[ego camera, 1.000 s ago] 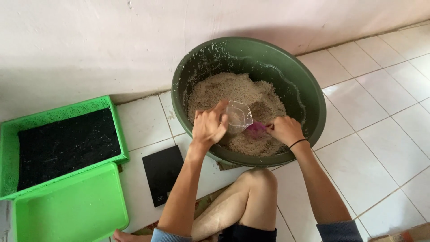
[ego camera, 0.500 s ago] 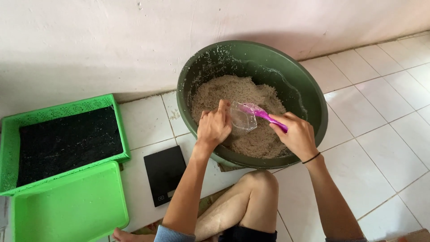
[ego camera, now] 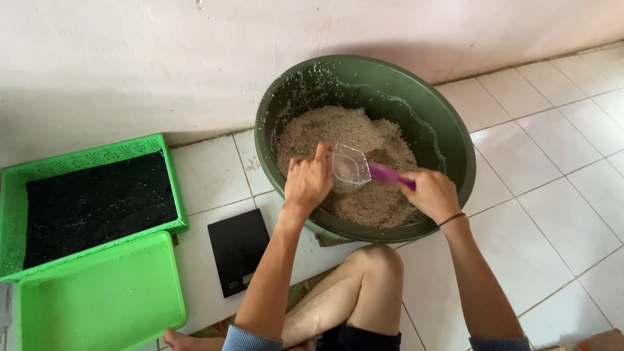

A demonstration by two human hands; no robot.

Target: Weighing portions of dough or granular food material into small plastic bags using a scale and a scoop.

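Observation:
A big dark green basin [ego camera: 455, 136] stands on the tiled floor against the wall, holding a mound of pale grain [ego camera: 338, 133]. My right hand [ego camera: 432, 194] grips the purple handle of a clear plastic scoop [ego camera: 351, 164], held over the grain near the basin's near side. My left hand [ego camera: 309, 181] is beside the scoop's bowl, fingers curled, its fingertips at the scoop's left edge. I cannot tell whether the scoop has grain in it.
A flat black scale [ego camera: 239, 250] lies on the floor left of my knee. At far left sit a green tray lined with black material [ego camera: 91, 205] and an empty green tray [ego camera: 97, 302] in front of it. A white wall runs behind.
The scoop has come up out of the grain, its purple handle now showing, and my right hand has shifted right and back toward me. My left hand stays by the scoop.

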